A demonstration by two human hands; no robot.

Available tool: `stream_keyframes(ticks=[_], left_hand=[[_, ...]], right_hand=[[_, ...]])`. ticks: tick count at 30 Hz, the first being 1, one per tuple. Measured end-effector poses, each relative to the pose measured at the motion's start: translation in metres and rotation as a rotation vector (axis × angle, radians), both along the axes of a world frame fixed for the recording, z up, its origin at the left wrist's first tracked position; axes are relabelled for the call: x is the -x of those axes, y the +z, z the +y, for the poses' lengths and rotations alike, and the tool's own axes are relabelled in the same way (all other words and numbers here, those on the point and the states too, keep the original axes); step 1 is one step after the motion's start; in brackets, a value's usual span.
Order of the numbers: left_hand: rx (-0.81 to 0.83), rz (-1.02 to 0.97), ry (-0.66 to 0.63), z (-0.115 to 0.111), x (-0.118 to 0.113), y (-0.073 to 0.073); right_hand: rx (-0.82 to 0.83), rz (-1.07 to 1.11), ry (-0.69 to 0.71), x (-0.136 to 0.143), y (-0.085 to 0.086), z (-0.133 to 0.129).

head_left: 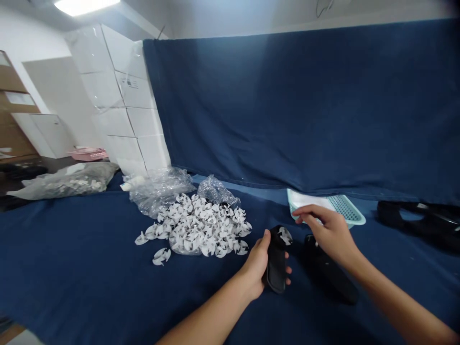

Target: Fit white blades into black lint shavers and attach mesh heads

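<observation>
A long black item (276,268), its underside flat like a shoe sole, is held in my left hand (258,268), thumb on one side and fingertips showing on the other. At its far end sits a small white and clear piece (285,235). My right hand (328,230) is raised to the right, over the near edge of the basket, with thumb and index finger close together; whether anything small is between them is hard to make out. Below my right hand a second black item (330,275) lies on the blue cloth. A pile of white pieces (208,225) spreads out to the left.
A mint basket (347,209) with white material stands under the blue curtain (305,110). More black items (424,225) lie at the far right. Clear plastic bags (158,189) are behind the pile. White boxes (131,115), a filled bag (82,179) and a pink basket (89,153) are at the left.
</observation>
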State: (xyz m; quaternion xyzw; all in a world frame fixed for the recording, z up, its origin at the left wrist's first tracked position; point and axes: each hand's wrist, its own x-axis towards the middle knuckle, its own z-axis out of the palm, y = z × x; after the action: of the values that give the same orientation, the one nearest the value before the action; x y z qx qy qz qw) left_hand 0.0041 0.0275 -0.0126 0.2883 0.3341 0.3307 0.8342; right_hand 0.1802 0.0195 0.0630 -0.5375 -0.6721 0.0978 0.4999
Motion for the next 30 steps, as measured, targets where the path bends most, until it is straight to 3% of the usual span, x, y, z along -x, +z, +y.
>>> stream_keyframes(ticks=[5, 14, 20, 24, 30], left_hand=[[0.032, -0.029, -0.016, 0.000, 0.004, 0.006], [-0.035, 0.054, -0.103, -0.005, 0.002, 0.000], [-0.251, 0.310, -0.169, -0.011, 0.004, -0.002], [-0.364, 0.419, -0.162, -0.012, 0.007, 0.002], [-0.361, 0.435, -0.145, -0.011, 0.007, 0.002]], right_hand=[[0.143, 0.050, 0.136, 0.017, 0.010, 0.050], [0.310, -0.360, 0.342, 0.041, -0.009, 0.104], [0.366, -0.719, 0.573, 0.067, -0.018, 0.110], [0.311, -0.841, 0.567, 0.092, -0.021, 0.105], [0.236, -0.906, 0.495, 0.110, -0.018, 0.096]])
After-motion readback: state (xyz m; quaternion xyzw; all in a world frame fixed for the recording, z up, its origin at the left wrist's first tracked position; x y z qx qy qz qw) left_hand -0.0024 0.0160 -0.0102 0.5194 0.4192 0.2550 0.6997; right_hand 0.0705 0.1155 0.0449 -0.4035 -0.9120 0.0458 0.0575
